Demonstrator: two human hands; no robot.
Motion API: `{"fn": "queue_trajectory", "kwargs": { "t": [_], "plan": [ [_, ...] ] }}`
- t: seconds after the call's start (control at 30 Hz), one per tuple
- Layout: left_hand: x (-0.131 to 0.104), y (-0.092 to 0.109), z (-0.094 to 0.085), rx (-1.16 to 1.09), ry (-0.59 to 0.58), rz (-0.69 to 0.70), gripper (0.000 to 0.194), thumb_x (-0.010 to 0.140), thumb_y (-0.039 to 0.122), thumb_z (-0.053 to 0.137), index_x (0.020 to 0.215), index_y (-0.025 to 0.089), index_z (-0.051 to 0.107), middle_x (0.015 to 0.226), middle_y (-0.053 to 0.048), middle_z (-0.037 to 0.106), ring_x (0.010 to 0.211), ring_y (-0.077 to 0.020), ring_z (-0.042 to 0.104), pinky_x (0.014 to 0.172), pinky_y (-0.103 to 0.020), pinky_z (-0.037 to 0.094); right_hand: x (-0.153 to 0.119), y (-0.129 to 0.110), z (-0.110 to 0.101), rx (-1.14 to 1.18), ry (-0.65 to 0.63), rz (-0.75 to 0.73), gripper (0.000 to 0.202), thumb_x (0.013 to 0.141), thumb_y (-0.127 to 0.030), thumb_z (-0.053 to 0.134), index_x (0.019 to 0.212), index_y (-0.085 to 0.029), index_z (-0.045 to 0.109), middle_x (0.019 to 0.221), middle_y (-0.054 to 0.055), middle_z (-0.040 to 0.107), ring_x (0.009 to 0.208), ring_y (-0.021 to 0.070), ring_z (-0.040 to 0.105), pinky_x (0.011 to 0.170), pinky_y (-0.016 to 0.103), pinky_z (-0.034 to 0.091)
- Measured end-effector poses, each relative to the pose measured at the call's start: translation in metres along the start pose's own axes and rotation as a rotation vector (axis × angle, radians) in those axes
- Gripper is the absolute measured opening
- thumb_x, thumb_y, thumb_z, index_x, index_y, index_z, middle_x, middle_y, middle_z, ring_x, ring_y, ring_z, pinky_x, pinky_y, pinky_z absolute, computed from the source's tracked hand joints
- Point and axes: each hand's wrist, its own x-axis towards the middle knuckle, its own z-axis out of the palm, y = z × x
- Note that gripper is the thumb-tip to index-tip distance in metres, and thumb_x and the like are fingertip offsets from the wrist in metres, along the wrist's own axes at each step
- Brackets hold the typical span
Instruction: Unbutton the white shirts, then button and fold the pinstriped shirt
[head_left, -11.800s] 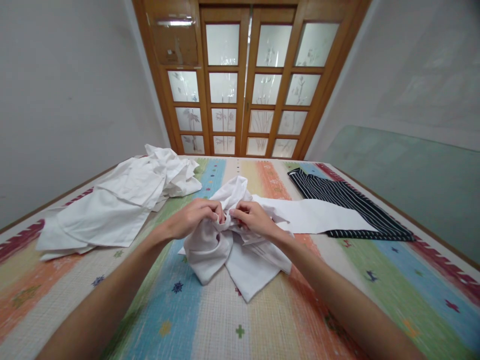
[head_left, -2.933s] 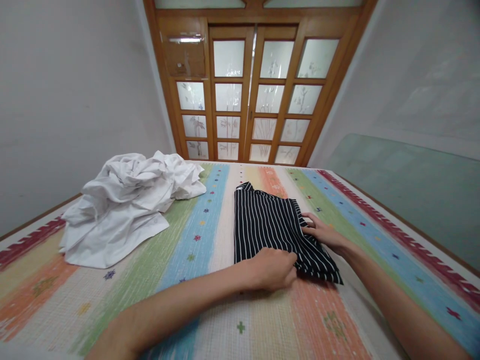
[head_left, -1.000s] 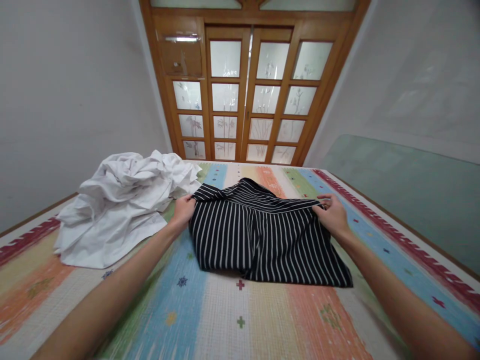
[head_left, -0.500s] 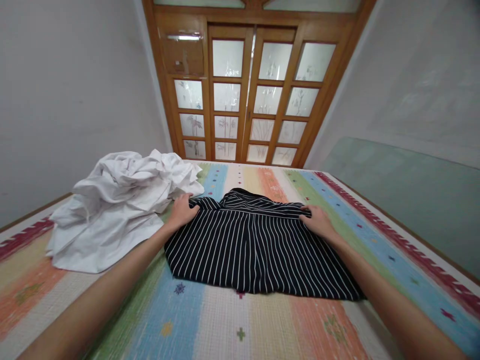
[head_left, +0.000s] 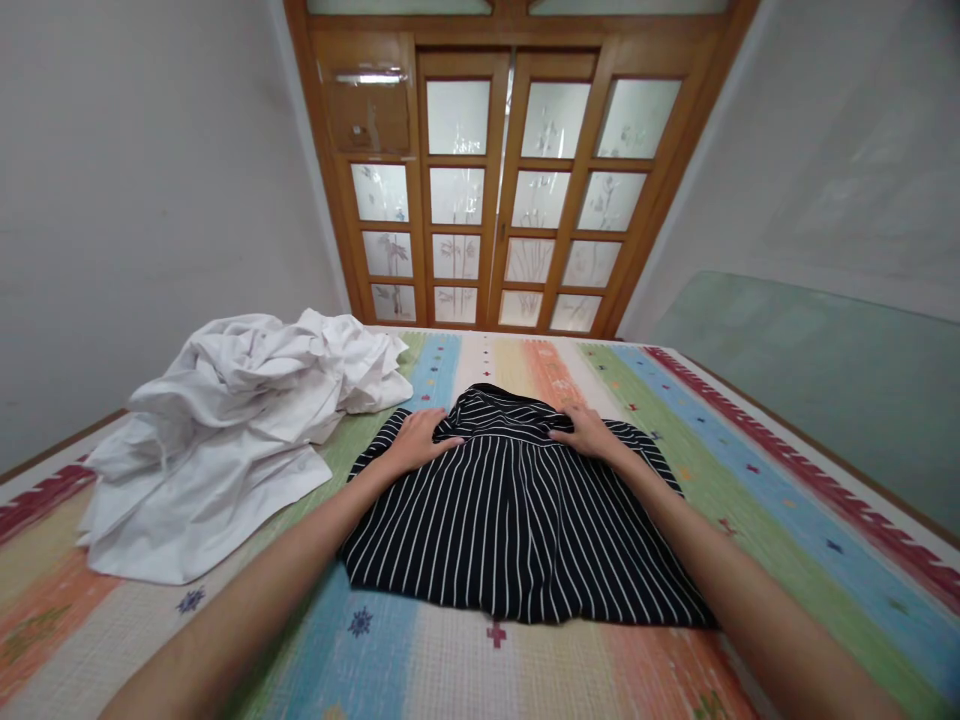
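A black shirt with thin white stripes [head_left: 517,520] lies spread flat on the striped, many-coloured mat [head_left: 465,670] in front of me, collar at the far side. My left hand [head_left: 420,440] rests palm down on the shirt just left of the collar. My right hand [head_left: 589,432] presses flat on it just right of the collar. Both hands have their fingers spread and grip nothing.
A crumpled pile of white garments [head_left: 225,430] lies on the mat to the left, close to the shirt's left shoulder. Wooden doors with frosted glass panes [head_left: 495,170] stand behind the mat. A pale green panel [head_left: 810,370] leans along the right wall.
Both hands have slid inward along the top edge of the striped shirt, from its shoulders to either side of the collar. The shirt lies flatter than before.
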Motion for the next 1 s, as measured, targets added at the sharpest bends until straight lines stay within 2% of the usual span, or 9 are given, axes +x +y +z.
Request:
{"fn": "queue_trajectory", "kwargs": {
  "t": [0.13, 0.3, 0.47, 0.6, 0.7, 0.77, 0.87, 0.93, 1.0],
  "plan": [
    [0.016, 0.002, 0.003, 0.014, 0.032, -0.041, 0.043, 0.086, 0.048, 0.054, 0.117, 0.018, 0.057, 0.134, -0.011, 0.054, 0.125, -0.0274, 0.047, 0.105, -0.042, 0.033, 0.008, -0.013, -0.005, -0.108, 0.045, 0.088, 0.031, 0.081, -0.033, 0.064, 0.106, -0.014, 0.063, 0.113, 0.014, 0.063, 0.107, 0.0273, 0.056, 0.09, 0.036, 0.041],
    [0.038, 0.011, -0.002, 0.09, 0.139, -0.1, 0.016, 0.085, 0.028, 0.056, 0.095, 0.017, 0.061, 0.103, -0.01, 0.067, 0.103, -0.0248, 0.059, 0.09, -0.036, 0.044, 0.017, -0.031, -0.011, -0.23, 0.132, 0.141, 0.02, 0.083, -0.022, 0.059, 0.101, -0.014, 0.064, 0.105, 0.016, 0.063, 0.103, 0.0289, 0.054, 0.082, 0.036, 0.039],
    [0.057, 0.024, -0.021, 0.111, 0.235, -0.182, 0.013, 0.084, 0.017, 0.052, 0.095, 0.018, 0.059, 0.09, -0.01, 0.068, 0.091, -0.0255, 0.063, 0.084, -0.036, 0.045, 0.026, -0.037, -0.027, -0.179, 0.432, 0.135, 0.016, 0.082, -0.014, 0.048, 0.091, -0.013, 0.062, 0.096, 0.015, 0.063, 0.09, 0.026, 0.055, 0.084, 0.037, 0.034],
    [0.073, 0.036, -0.059, -0.01, 0.545, -0.153, 0.013, 0.083, 0.015, 0.049, 0.094, 0.018, 0.055, 0.089, -0.009, 0.067, 0.088, -0.0245, 0.063, 0.079, -0.035, 0.047, 0.029, -0.039, -0.065, -0.053, 0.797, 0.096, 0.013, 0.079, -0.011, 0.045, 0.083, -0.017, 0.056, 0.084, 0.009, 0.062, 0.083, 0.0243, 0.054, 0.083, 0.038, 0.034],
    [0.067, 0.048, -0.089, -0.144, 0.852, 0.048, 0.013, 0.079, 0.009, 0.049, 0.086, 0.019, 0.052, 0.09, -0.007, 0.066, 0.089, -0.0211, 0.062, 0.082, -0.033, 0.047, 0.012, -0.045, -0.093, 0.017, 1.018, -0.115, 0.012, 0.077, -0.009, 0.047, 0.079, -0.02, 0.052, 0.08, 0.004, 0.06, 0.081, 0.0215, 0.055, 0.086, 0.04, 0.034],
    [0.044, 0.055, -0.1, -0.183, 0.96, 0.18, 0.014, 0.076, 0.009, 0.049, 0.083, 0.02, 0.05, 0.091, -0.006, 0.064, 0.091, -0.0195, 0.06, 0.085, -0.032, 0.046, -0.016, -0.052, -0.1, 0.035, 1.07, -0.309, 0.014, 0.076, -0.008, 0.048, 0.077, -0.021, 0.05, 0.078, 0.002, 0.059, 0.079, 0.0195, 0.055, 0.086, 0.039, 0.035],
    [-0.016, 0.061, -0.099, -0.193, 0.734, 0.332, 0.019, 0.07, 0.011, 0.052, 0.086, 0.02, 0.049, 0.082, -0.002, 0.061, 0.076, -0.0164, 0.059, 0.073, -0.028, 0.047, -0.078, -0.06, -0.091, 0.037, 0.814, -0.69, 0.014, 0.076, -0.008, 0.049, 0.074, -0.021, 0.05, 0.076, 0.004, 0.059, 0.075, 0.0176, 0.054, 0.073, 0.032, 0.039],
    [-0.061, 0.06, -0.092, -0.232, 0.347, 0.392, 0.024, 0.065, 0.012, 0.052, 0.087, 0.02, 0.049, 0.075, 0.001, 0.059, 0.064, -0.0133, 0.056, 0.062, -0.024, 0.045, -0.121, -0.061, -0.078, -0.008, 0.447, -0.877, 0.012, 0.076, -0.013, 0.049, 0.068, -0.021, 0.05, 0.065, 0.001, 0.054, 0.061, 0.0156, 0.047, 0.061, 0.03, 0.036],
    [-0.098, 0.056, -0.085, -0.276, -0.078, 0.379, 0.03, 0.062, 0.014, 0.054, 0.091, 0.021, 0.051, 0.07, 0.004, 0.058, 0.057, -0.0115, 0.052, 0.055, -0.022, 0.041, -0.154, -0.057, -0.068, 0.033, 0.147, -0.847, 0.014, 0.077, -0.019, 0.048, 0.064, -0.022, 0.049, 0.059, 0.0, 0.051, 0.053, 0.0141, 0.042, 0.055, 0.029, 0.032]
  ]
}}
